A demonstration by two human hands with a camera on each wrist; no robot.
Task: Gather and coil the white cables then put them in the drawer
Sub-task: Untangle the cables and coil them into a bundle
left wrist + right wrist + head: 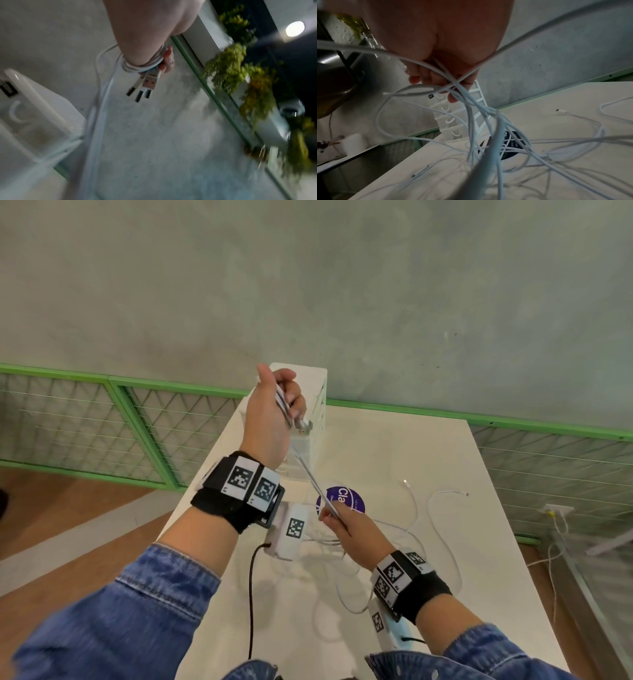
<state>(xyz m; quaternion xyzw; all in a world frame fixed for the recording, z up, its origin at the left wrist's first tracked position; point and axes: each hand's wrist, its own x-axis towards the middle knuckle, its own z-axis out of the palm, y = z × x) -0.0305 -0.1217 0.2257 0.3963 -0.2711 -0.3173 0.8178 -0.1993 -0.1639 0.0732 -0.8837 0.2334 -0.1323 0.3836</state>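
Note:
My left hand [281, 402] is raised in front of the white drawer unit [317, 405] and grips a bunch of white cables [286, 405] near their USB plugs [145, 86], which stick out past the fingers. The strands run taut down to my right hand [342, 520], which pinches them above the table. Below it, loose white cables [421, 525] spread in loops over the white table [479, 577], with free connector ends [464, 493] at the right. In the right wrist view the tangled cables [488, 121] hang from my fingers [452, 97].
A purple round sticker [346, 498] lies on the table under the cables. Green mesh fencing [120, 422] runs behind and left of the table, below a grey wall. A dark cord [251, 594] hangs near my left forearm. More wires hang by a wall socket [555, 510] at the right.

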